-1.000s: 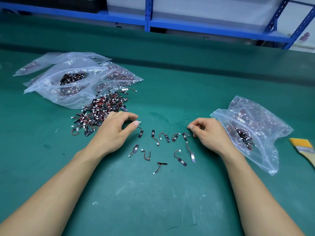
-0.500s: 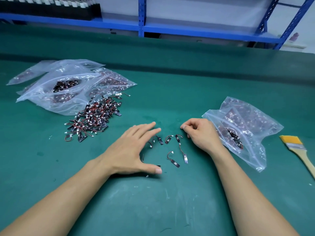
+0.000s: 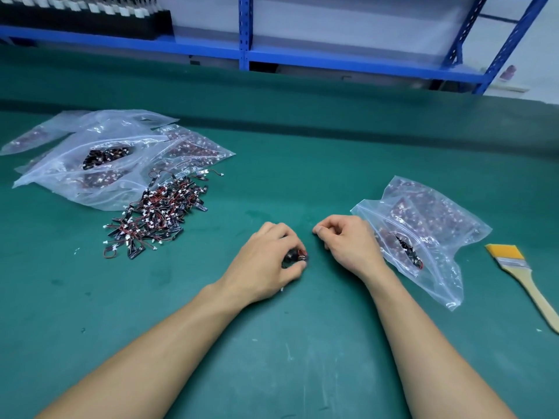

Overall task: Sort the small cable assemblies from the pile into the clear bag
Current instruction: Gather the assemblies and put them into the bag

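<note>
Cable assemblies (image 3: 294, 257), black, red-wired, bunched in gripping left hand (image 3: 265, 263); right hand (image 3: 348, 244) curled, contents unclear.

Factory workbench: green mat (image 3: 302, 164), blue racking (image 3: 332, 57).

A dark green mat covers the counter (image 3: 302, 164) from edge to edge, scuffed and speckled with pale marks. Behind it stands blue metal shelving (image 3: 332, 60) with a perforated upright (image 3: 243, 31) and a diagonal brace (image 3: 511, 43) at right. A black rack (image 3: 90, 19) of white-tipped parts sits on the left shelf. The wall (image 3: 348, 19) behind is pale, evenly lit.
</note>
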Demonstrator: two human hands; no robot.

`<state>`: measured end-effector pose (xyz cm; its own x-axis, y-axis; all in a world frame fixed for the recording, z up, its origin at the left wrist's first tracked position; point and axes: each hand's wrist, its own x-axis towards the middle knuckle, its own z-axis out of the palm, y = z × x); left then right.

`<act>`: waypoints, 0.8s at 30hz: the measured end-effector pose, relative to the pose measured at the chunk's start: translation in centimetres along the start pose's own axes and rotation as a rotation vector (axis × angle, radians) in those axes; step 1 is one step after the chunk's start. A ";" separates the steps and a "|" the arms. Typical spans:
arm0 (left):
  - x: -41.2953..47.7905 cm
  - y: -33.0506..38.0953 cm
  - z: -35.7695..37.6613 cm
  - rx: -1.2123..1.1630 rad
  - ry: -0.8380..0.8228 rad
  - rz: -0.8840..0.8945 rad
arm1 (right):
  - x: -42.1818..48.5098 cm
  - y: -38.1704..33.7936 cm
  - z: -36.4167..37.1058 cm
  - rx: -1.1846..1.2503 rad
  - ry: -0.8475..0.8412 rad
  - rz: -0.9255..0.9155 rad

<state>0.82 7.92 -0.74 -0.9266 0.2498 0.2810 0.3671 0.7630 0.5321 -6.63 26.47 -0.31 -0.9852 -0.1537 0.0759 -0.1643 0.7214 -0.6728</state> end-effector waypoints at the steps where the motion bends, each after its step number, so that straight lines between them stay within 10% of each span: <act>1: -0.1 -0.2 -0.3 -0.024 0.021 0.004 | 0.0 0.0 0.0 0.000 0.000 0.000; 24: -1.4 -1.9 -2.5 0.278 -0.146 0.260 | -0.7 -0.7 0.9 -0.217 0.071 -0.022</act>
<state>1.57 4.60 -0.16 -0.8153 0.5220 0.2506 0.5727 0.7907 0.2161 -5.82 25.41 -0.57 -0.9810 -0.1280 0.1456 -0.1844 0.8479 -0.4971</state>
